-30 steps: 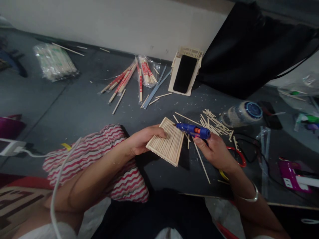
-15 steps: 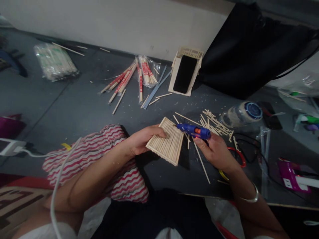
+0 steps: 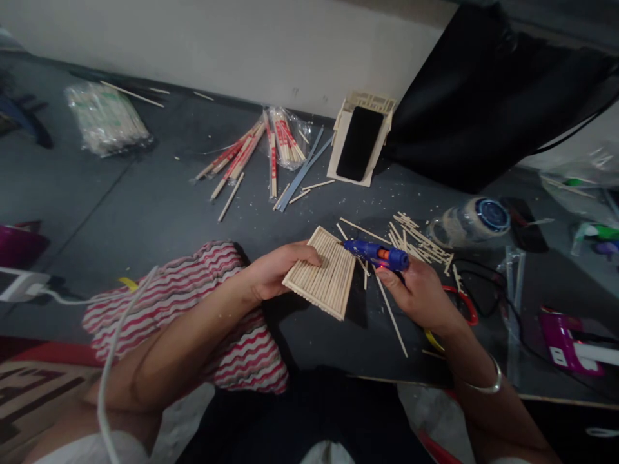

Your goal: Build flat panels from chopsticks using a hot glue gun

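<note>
My left hand (image 3: 285,269) grips a panel of pale wooden sticks (image 3: 329,277) by its left side, thumb on top and the other fingers hidden beneath. The panel widens toward me and is edged with sticks. In my right hand (image 3: 416,290) is a blue hot glue gun (image 3: 374,252) with a small red light glowing. Its nozzle points left and meets, or nearly meets, the panel's upper right edge. Loose thin sticks (image 3: 411,238) lie scattered behind and beside my right hand. Red-handled scissors (image 3: 467,306) rest partly under my right forearm.
At the back, a phone (image 3: 360,143) leans on a stick-built stand. Wrapped chopsticks (image 3: 246,151), blue-grey strips (image 3: 304,169) and a bagged stick bundle (image 3: 109,119) lie further left. A clear jar (image 3: 469,222) and purple power strip (image 3: 570,341) are at right. A striped cushion (image 3: 246,348) sits under my left forearm.
Almost nothing differs. The panel's near edge has risen very slightly, while both hands and the glue gun keep their places.
</note>
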A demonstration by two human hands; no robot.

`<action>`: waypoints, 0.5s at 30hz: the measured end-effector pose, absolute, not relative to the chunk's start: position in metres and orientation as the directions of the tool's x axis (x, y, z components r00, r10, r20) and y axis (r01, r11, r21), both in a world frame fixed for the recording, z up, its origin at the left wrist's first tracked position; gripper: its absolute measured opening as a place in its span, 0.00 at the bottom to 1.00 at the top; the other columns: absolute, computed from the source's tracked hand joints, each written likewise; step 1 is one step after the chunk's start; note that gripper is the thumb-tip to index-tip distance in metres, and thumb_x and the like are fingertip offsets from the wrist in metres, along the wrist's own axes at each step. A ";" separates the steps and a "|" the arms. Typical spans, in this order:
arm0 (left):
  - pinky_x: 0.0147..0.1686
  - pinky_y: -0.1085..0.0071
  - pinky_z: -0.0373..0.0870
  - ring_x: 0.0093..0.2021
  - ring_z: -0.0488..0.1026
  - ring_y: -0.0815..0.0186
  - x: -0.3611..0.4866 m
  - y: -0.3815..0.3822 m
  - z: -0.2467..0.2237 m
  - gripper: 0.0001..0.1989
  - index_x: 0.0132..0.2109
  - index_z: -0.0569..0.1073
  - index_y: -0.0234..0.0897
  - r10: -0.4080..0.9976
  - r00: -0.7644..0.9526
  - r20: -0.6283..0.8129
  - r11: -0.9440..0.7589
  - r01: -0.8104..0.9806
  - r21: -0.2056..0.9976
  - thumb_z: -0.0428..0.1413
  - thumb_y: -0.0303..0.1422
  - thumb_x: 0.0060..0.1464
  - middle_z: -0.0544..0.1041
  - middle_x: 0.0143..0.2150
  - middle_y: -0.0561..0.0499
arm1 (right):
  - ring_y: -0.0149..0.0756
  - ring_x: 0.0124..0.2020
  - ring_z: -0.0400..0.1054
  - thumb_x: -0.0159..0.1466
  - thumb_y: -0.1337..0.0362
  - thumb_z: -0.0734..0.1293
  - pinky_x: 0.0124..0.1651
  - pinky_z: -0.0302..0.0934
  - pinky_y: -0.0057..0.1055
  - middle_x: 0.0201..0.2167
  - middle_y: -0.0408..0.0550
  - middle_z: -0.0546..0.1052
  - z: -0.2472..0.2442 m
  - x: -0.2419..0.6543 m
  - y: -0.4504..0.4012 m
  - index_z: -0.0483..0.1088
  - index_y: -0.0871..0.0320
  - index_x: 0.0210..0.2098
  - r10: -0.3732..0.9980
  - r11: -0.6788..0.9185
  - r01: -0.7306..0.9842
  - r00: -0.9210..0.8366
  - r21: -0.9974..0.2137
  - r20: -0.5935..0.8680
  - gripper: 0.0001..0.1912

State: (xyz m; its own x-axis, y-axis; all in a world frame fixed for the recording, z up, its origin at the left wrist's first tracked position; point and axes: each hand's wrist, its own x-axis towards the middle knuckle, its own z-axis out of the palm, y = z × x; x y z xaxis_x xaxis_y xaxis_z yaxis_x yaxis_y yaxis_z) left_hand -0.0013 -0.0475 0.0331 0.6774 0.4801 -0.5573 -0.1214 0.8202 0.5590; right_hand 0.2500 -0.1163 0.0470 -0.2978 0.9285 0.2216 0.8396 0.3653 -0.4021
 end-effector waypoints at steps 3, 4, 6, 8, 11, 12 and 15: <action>0.31 0.72 0.77 0.30 0.79 0.64 -0.002 -0.047 0.033 0.18 0.47 0.76 0.29 0.480 0.682 -0.553 0.823 -0.132 0.552 0.57 0.22 0.47 0.83 0.35 0.45 | 0.41 0.31 0.71 0.74 0.49 0.55 0.36 0.64 0.35 0.29 0.51 0.77 0.046 0.250 -0.116 0.73 0.56 0.34 0.926 0.369 0.842 -0.301 -0.394 0.227 0.24; 0.31 0.72 0.77 0.31 0.79 0.64 -0.002 -0.047 0.032 0.18 0.47 0.76 0.29 0.478 0.682 -0.553 0.825 -0.133 0.550 0.57 0.22 0.46 0.83 0.35 0.45 | 0.42 0.31 0.71 0.74 0.49 0.55 0.36 0.64 0.36 0.29 0.51 0.77 0.046 0.250 -0.116 0.73 0.56 0.34 0.926 0.370 0.842 -0.301 -0.393 0.227 0.24; 0.32 0.72 0.77 0.31 0.80 0.64 -0.002 -0.047 0.032 0.18 0.47 0.76 0.29 0.478 0.681 -0.555 0.826 -0.135 0.547 0.57 0.22 0.46 0.83 0.35 0.45 | 0.42 0.31 0.71 0.74 0.48 0.55 0.36 0.64 0.36 0.29 0.51 0.77 0.047 0.250 -0.116 0.72 0.56 0.33 0.927 0.368 0.842 -0.301 -0.395 0.222 0.24; 0.31 0.72 0.77 0.31 0.80 0.64 -0.002 -0.047 0.032 0.18 0.47 0.76 0.30 0.478 0.680 -0.556 0.828 -0.138 0.544 0.57 0.22 0.46 0.83 0.35 0.45 | 0.42 0.31 0.71 0.74 0.48 0.55 0.36 0.64 0.36 0.29 0.51 0.77 0.048 0.250 -0.115 0.72 0.56 0.33 0.933 0.357 0.843 -0.297 -0.404 0.205 0.24; 0.32 0.72 0.77 0.31 0.79 0.64 -0.002 -0.047 0.031 0.18 0.47 0.77 0.30 0.471 0.683 -0.558 0.833 -0.136 0.537 0.57 0.22 0.46 0.83 0.35 0.45 | 0.42 0.31 0.72 0.74 0.48 0.55 0.36 0.65 0.36 0.29 0.51 0.78 0.048 0.250 -0.114 0.72 0.55 0.33 0.941 0.337 0.837 -0.290 -0.431 0.172 0.23; 0.32 0.72 0.77 0.31 0.79 0.64 -0.002 -0.047 0.032 0.17 0.47 0.77 0.29 0.469 0.683 -0.560 0.834 -0.133 0.536 0.57 0.22 0.46 0.83 0.35 0.45 | 0.42 0.32 0.72 0.73 0.49 0.56 0.36 0.65 0.36 0.29 0.51 0.78 0.048 0.250 -0.114 0.72 0.55 0.33 0.943 0.332 0.834 -0.289 -0.441 0.162 0.23; 0.32 0.72 0.76 0.31 0.79 0.64 -0.002 -0.047 0.033 0.18 0.47 0.77 0.29 0.470 0.679 -0.564 0.833 -0.129 0.538 0.57 0.22 0.47 0.83 0.35 0.45 | 0.43 0.33 0.74 0.72 0.50 0.59 0.37 0.67 0.36 0.30 0.51 0.79 0.045 0.250 -0.114 0.72 0.55 0.34 0.948 0.318 0.821 -0.281 -0.475 0.148 0.19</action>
